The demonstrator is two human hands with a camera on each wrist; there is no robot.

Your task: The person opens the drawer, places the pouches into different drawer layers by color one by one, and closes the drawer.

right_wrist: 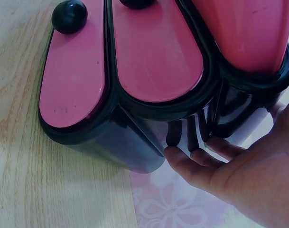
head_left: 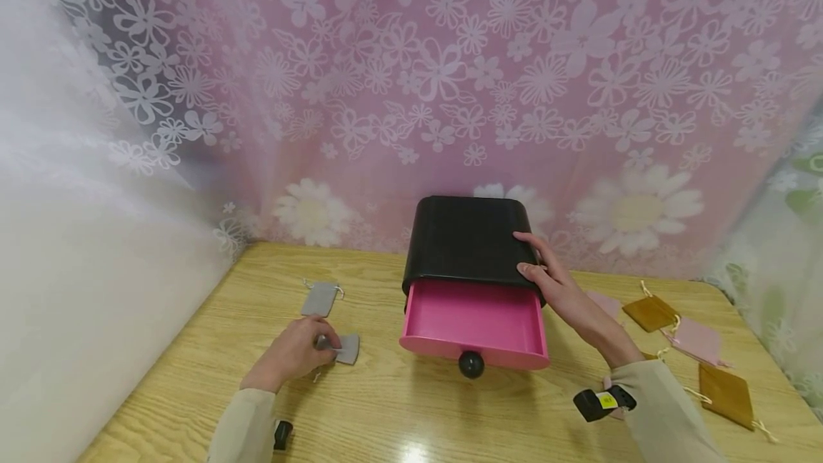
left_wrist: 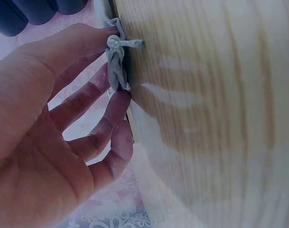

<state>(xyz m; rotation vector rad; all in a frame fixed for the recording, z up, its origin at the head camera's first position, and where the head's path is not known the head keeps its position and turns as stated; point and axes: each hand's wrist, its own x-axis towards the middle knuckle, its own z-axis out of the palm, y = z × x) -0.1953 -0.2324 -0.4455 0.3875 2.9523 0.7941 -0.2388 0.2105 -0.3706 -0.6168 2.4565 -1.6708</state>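
On the table, my left hand (head_left: 297,350) pinches a small grey drawstring pouch (head_left: 348,349) near its cord end. The left wrist view shows the bunched pouch (left_wrist: 116,71) between thumb and fingers, its knotted cord beside the thumb. A second grey pouch (head_left: 319,299) lies flat just beyond that hand. My right hand (head_left: 566,299) rests on the right edge and side of a black drawer cabinet (head_left: 472,238). In the right wrist view, its fingertips (right_wrist: 175,154) touch the cabinet's side. The pink top drawer (head_left: 476,319) is pulled out, with nothing visible inside.
Several brown pouches (head_left: 725,395) and pink pouches (head_left: 696,341) are scattered at the right, some partly hidden by my right arm. Two lower drawers with black knobs (right_wrist: 69,16) appear closed. A flowered curtain (head_left: 437,91) hangs behind the wooden table (head_left: 386,420).
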